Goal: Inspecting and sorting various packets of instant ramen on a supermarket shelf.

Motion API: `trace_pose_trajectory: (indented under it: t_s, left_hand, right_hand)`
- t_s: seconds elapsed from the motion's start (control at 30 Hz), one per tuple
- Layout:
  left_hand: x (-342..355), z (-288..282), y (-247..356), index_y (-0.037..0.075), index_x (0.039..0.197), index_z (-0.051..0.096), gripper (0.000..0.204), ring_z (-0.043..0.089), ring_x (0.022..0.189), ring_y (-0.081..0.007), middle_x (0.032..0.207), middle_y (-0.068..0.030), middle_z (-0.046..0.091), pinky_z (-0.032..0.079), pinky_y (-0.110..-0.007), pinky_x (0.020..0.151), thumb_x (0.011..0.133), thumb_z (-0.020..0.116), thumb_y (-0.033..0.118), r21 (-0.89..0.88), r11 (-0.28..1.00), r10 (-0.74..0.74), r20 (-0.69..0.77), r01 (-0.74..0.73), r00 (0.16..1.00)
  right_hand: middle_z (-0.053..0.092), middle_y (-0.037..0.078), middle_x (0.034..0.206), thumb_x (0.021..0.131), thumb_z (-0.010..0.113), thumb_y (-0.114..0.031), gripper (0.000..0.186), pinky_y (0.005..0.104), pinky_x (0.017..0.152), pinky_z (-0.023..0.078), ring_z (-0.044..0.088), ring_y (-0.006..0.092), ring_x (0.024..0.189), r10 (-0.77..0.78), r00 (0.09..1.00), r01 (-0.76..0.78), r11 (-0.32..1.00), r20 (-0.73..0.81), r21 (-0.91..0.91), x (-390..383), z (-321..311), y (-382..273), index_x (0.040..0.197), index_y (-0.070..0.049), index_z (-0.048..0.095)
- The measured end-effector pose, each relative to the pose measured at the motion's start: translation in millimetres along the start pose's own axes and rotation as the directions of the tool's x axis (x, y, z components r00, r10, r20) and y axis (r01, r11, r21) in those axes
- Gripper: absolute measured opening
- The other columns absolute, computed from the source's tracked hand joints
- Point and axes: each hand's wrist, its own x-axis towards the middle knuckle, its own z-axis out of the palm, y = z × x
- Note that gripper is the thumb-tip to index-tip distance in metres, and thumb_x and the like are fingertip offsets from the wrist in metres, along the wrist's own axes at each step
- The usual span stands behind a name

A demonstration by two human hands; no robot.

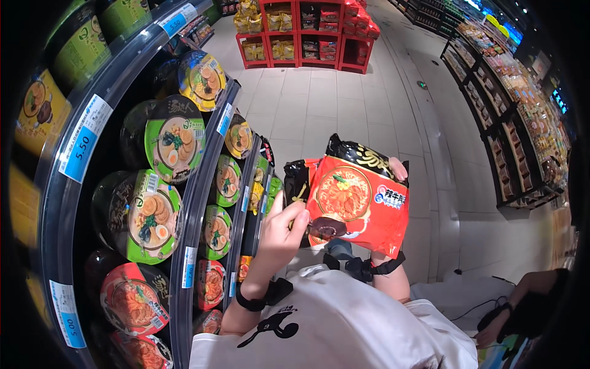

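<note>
My right hand [398, 169] holds a red and black instant noodle packet [384, 218] in front of my chest. The packet hides most of that hand; only fingertips curl over its upper right edge. Its printed front, with a bowl of noodles, faces up toward me. A second black and red noodle packet [297, 177] sticks out behind it on the left. My left hand [281, 229] is closed at the left edge of the packets, thumb and fingers bent around the second one. Where its fingertips end is partly hidden.
Shelves of instant noodle bowls [175, 144] with price labels [86, 138] rise close on my left. Red display cubes [300, 49] with packets stand ahead. A dark shelf rack [491, 117] runs along the right. Another person's arm [501, 320] shows at the lower right.
</note>
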Motion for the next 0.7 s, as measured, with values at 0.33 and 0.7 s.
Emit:
trace_pose_trajectory:
  t_s: [0.33,0.7]
  left_hand:
    - [11,-9,-8,0.000,0.083,0.057,0.012,0.053,0.062,-0.0389,0.086,-0.0261,0.049,0.043,-0.037,0.054,0.082,0.051,0.012,0.306,0.947,0.183,-0.258,-0.100,0.949]
    - [17,-8,-17,0.000,0.085,0.059,0.016,0.054,0.074,-0.0409,0.085,-0.0247,0.053,0.044,-0.040,0.062,0.085,0.048,0.012,0.261,0.952,0.235,-0.279,-0.162,0.931]
  right_hand:
    - [0.052,0.015,0.108,0.094,0.029,-0.027,0.026,0.0400,0.088,0.043,0.051,0.0254,0.103,0.146,0.976,-0.177,0.965,-0.163,-0.191,-12,-37,-8,0.100,-0.006,0.043]
    - [0.055,0.011,0.105,0.089,0.045,-0.012,0.024,0.0303,0.081,0.047,0.056,0.0173,0.094,0.011,0.970,-0.134,0.857,-0.243,-0.497,-26,-22,-4,0.110,-0.002,0.044]
